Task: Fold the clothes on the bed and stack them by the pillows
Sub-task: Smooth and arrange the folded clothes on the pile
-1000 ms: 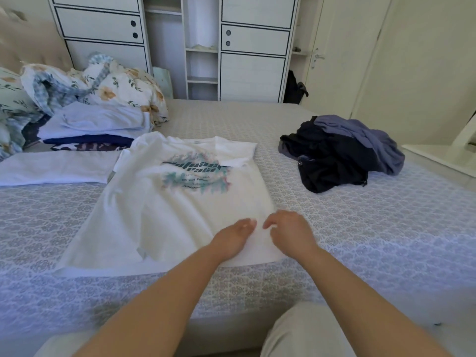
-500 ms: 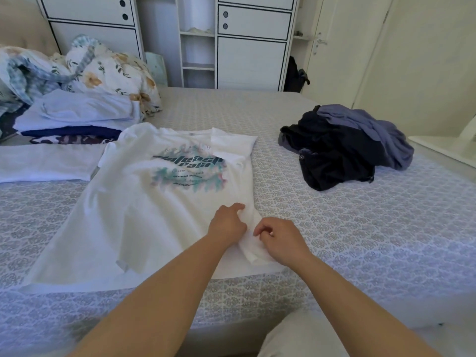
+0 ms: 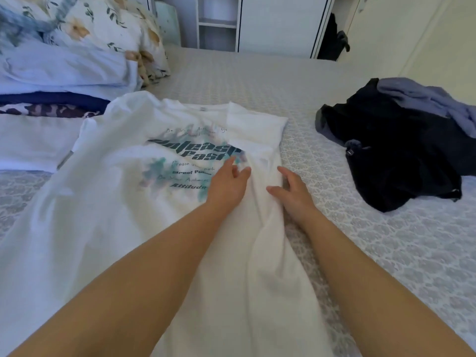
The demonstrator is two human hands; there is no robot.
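The T-shirt (image 3: 123, 207) lies between the folded stack (image 3: 61, 81) at left and the clothes pile (image 3: 401, 150) at right.

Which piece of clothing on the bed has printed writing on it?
The white T-shirt under both hands, spread flat, with dark lettering on its chest. The dark heap on the right and the folded stack show none.

white tee (image 3: 108, 202), teal and dark print

my bed cover (image 3: 386, 253) is grey lace-patterned, pillow (image 3: 103, 29) floral, clothes pile (image 3: 401, 155) black and purple

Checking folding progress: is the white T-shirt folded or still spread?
Partly folded: white T-shirt lies spread, only its right side turned in, under both hands.
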